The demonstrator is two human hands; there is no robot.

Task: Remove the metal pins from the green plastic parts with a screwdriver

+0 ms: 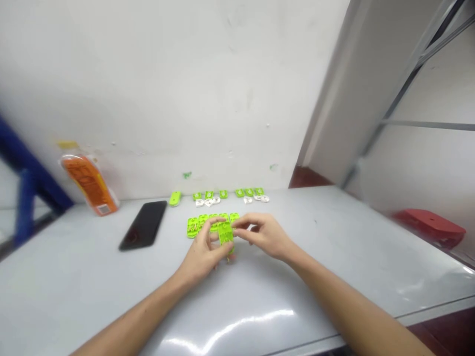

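Note:
A bright green plastic housing piece (225,232) is held up by my left hand (202,253), its thumb across the lower end and fingers behind it. My right hand (264,233) is closed in a pinch at the piece's upper right edge; whatever is between its fingertips is too small to make out. Just behind my hands several similar green housings (192,227) lie in a row on the table, with small brass-coloured parts in them. My fingers partly cover that row.
Against the wall are several small green square pieces (209,195), white pieces (208,202) and a green closed case (175,199). A black phone (144,225) and an orange bottle (91,180) stand left on the grey table (92,277). A red stool (430,227) is beyond the right edge.

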